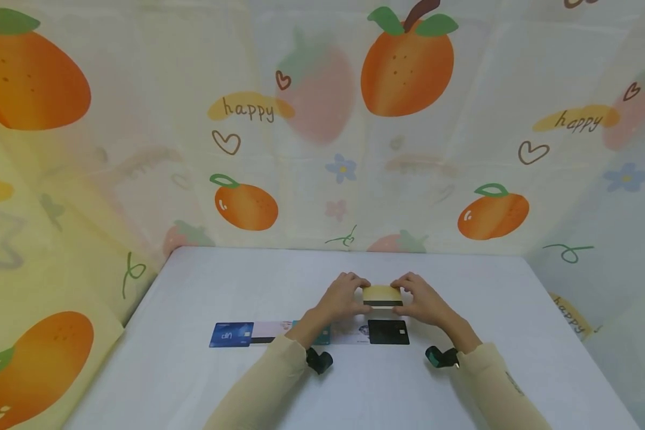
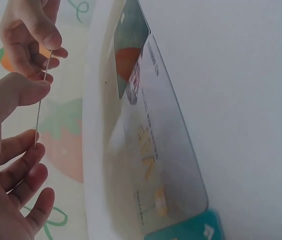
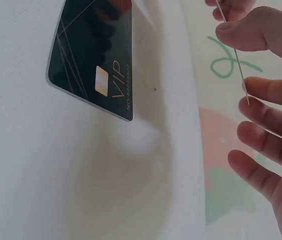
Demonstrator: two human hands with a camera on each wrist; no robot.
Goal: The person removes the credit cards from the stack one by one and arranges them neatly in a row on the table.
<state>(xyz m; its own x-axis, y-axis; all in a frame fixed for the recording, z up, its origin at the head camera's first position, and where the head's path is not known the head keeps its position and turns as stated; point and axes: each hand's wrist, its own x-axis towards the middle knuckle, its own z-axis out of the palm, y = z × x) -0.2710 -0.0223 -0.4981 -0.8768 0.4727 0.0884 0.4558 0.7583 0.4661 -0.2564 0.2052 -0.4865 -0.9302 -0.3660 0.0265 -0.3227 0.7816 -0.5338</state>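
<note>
A yellow card with a dark stripe (image 1: 383, 294) is held up above the table between both hands. My left hand (image 1: 345, 296) pinches its left edge between thumb and fingers. On the opposite edge, my right hand (image 1: 420, 301) pinches it the same way. Both wrist views show the card edge-on as a thin line. Just nearer to me lies a black VIP card (image 3: 93, 55), at the right end of a row of cards. Beside it is a pale card (image 2: 160, 150), then a teal card (image 2: 190, 227) partly hidden by the left wrist in the head view.
At the row's left end lies a blue card (image 1: 231, 334), next to a pale card with a dark stripe (image 1: 269, 329). A white cloth covers the table (image 1: 156, 382). Behind it hangs a fruit-print curtain (image 1: 312, 179), which also runs along both sides.
</note>
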